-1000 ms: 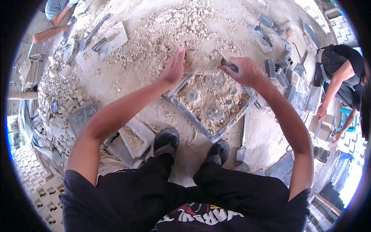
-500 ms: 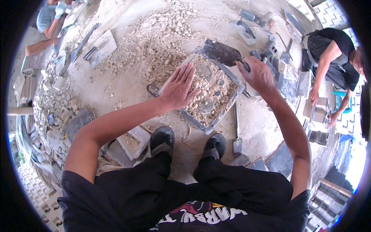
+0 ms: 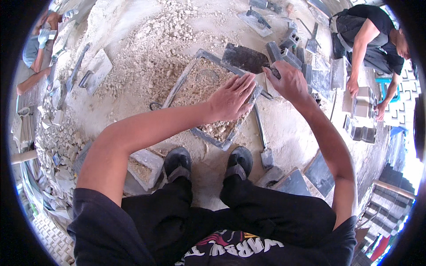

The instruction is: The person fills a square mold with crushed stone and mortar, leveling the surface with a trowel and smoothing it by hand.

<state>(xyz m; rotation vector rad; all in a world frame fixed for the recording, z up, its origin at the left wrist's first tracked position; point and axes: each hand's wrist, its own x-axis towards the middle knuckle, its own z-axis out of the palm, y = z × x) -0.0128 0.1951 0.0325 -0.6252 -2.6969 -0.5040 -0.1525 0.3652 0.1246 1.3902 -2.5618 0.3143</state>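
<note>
A square metal mould frame with a wire handle on its side lies on the dusty floor before my feet. Pale crumbly mix fills it, and a faint round shape shows in the surface near the far corner. My left hand rests flat on the mix by the right rim, fingers stretched out. In my right hand is the handle of a trowel with a dark, broad rectangular blade. That blade is held over the frame's far right edge.
Loose crumbs of mix spread beyond the frame. A small long-handled spade lies to its right, a flat trowel at left. Metal blocks stand at far right, near a co-worker handling a block. Another person is at far left.
My left hand has slid rightward over the mix, from the frame's left side to its right rim. The right hand still holds the trowel. The whole view has shifted slightly.
</note>
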